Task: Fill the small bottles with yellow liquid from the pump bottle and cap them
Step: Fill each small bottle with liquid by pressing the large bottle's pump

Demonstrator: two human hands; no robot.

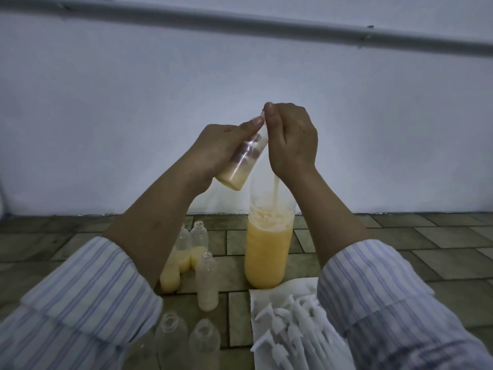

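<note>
Left hand (213,150) grips a small bottle (241,161), tilted with its neck up and to the right, yellow liquid pooled at its lower end. Right hand (292,140) is curled, pinching something at that neck; what it is cannot be told. Below the small bottle stands the big bottle (268,249), upright on the tiled floor (400,249), over half full of yellow liquid. Left of the big bottle stand partly filled open bottles (198,247); right of it, white pump caps (290,324) lie on a paper towel (282,289).
</note>
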